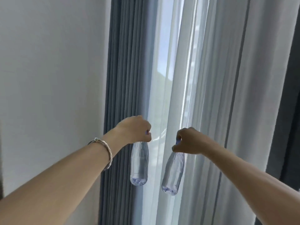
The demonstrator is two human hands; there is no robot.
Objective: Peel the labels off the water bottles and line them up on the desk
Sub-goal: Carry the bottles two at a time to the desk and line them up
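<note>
Low in the middle of the frame, the left hand (135,129) and right hand (189,141) each pinch a cap, dangling a clear, label-free left bottle (139,164) and tilted right bottle (172,173) before curtains (126,70).

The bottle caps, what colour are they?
Blue-purple, peeking out under each hand's fingers; caps, head view.

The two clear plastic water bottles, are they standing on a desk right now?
No, both clear plastic water bottles hang in the air, gripped at the caps.
</note>
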